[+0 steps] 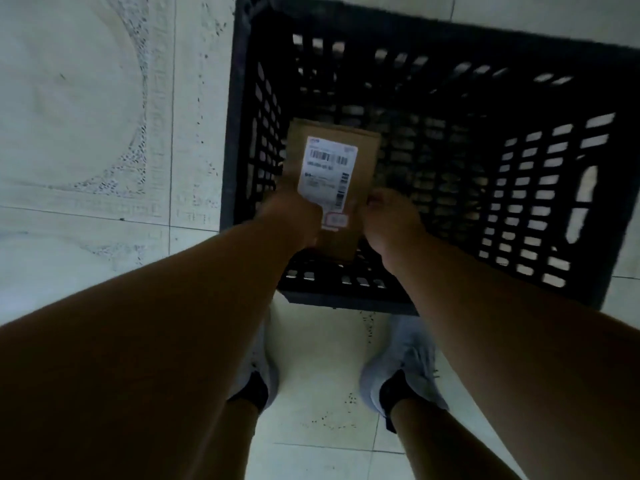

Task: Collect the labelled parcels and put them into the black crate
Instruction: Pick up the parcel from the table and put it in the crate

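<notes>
Over the open top of the black crate (585, 81), toward its left wall, a brown cardboard parcel (360, 147) is held by both of the person's hands, label side up. The white shipping label (325, 171) covers most of the upper face, with a barcode near the crate's far side and a small red-edged sticker (335, 220) at the label's near corner.

The left hand (294, 216) grips the parcel's near-left edge, its fingers curled around the side and underneath, with part of the hand overlapping the label. The right hand (391, 216) is at the parcel's near-right edge, knuckles bent and fingers curled against the cardboard; it appears to pinch that edge, though the fingertips themselves are hidden. Both bare forearms reach out from the viewer toward the crate's near wall.

The crate stands on a pale tiled floor (104, 254). Its walls are slotted lattice, and light from the floor shows through the openings; a longer handle slot shows in the right wall. Its inside is dark, and whether the parcel touches the bottom or hangs above it cannot be told.

On the near side of the crate, just outside its near wall, stand the person's two feet in light grey shoes (405, 362) with dark socks. To the left of the crate the floor carries a curved speckled pattern.
</notes>
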`<state>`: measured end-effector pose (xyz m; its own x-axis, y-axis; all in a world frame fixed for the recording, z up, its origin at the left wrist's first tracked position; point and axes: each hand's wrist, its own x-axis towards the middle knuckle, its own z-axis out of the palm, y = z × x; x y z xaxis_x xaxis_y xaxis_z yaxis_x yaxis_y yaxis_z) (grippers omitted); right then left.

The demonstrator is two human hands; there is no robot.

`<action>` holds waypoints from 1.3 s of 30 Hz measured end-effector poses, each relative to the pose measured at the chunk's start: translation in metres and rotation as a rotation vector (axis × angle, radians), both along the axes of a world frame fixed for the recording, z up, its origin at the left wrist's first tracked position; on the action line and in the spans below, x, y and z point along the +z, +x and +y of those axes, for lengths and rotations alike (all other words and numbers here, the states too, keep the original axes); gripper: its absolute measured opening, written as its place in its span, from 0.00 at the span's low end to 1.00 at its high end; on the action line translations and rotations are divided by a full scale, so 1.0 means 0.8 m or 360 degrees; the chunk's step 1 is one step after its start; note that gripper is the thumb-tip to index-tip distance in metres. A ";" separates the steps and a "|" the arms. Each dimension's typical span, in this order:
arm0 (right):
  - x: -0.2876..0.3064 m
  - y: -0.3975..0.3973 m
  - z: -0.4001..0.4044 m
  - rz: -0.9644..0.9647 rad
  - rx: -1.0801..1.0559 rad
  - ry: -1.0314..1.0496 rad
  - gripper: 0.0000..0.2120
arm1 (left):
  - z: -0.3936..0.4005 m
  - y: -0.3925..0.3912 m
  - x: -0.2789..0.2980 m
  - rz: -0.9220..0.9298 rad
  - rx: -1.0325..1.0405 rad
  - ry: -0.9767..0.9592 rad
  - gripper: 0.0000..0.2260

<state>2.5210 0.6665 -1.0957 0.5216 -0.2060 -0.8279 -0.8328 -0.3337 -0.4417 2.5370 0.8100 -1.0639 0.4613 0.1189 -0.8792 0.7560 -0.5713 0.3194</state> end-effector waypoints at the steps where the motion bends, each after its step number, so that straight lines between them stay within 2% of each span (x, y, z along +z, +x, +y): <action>1: -0.018 0.004 0.005 0.0033 0.0019 0.0023 0.10 | 0.000 0.001 -0.015 0.0025 -0.0077 0.0056 0.19; 4: -0.053 0.011 0.018 0.0058 0.0007 0.0109 0.16 | -0.002 0.003 -0.044 0.0081 -0.0209 0.0209 0.26; 7: -0.068 0.015 0.020 0.0054 0.0023 0.0117 0.17 | -0.007 0.003 -0.056 0.0216 -0.0104 0.0202 0.39; 9: -0.070 0.013 0.019 0.0043 0.0011 0.0122 0.17 | -0.008 0.002 -0.058 0.0275 -0.0087 0.0172 0.45; 11: -0.071 0.011 0.018 0.0044 0.0107 0.0054 0.17 | -0.009 0.000 -0.057 0.0305 -0.0049 0.0173 0.43; 14: -0.069 0.008 0.015 0.0107 0.0339 -0.0062 0.17 | -0.011 -0.005 -0.062 0.0320 0.0279 0.0238 0.29; 15: -0.069 0.007 0.013 0.0124 0.0441 -0.0098 0.17 | -0.011 -0.007 -0.062 0.0336 0.0292 0.0256 0.27; 20: -0.068 0.013 0.016 0.0249 0.0938 -0.0385 0.16 | -0.011 -0.019 -0.057 0.0415 0.0115 0.0294 0.32; 22: -0.070 0.019 0.021 0.0323 0.1083 -0.0417 0.17 | -0.011 -0.024 -0.057 0.0385 -0.0044 0.0343 0.30; 25: -0.076 0.026 0.031 0.0345 0.1204 -0.0391 0.18 | -0.013 -0.031 -0.059 0.0373 0.0025 0.0358 0.36; 27: -0.080 0.026 0.033 0.0334 0.1307 -0.0413 0.18 | -0.016 -0.033 -0.059 0.0339 0.0008 0.0370 0.36; 29: -0.077 0.024 0.033 0.0311 0.1388 -0.0422 0.18 | -0.014 -0.030 -0.054 0.0329 -0.0072 0.0350 0.35; 32: -0.056 0.021 0.029 0.0214 0.1456 -0.0429 0.16 | -0.012 -0.017 -0.040 0.0224 -0.0548 0.0362 0.26; 34: -0.025 0.021 0.026 0.0132 0.1471 -0.0466 0.15 | -0.012 -0.011 -0.017 0.0105 -0.0752 0.0371 0.24; 36: 0.014 0.019 0.017 0.0062 0.1432 -0.0478 0.16 | -0.015 -0.010 0.015 -0.0026 -0.0863 0.0407 0.25; 39: 0.083 0.014 -0.011 -0.0076 0.1317 -0.0561 0.15 | -0.026 -0.013 0.078 -0.0227 -0.0852 0.0360 0.25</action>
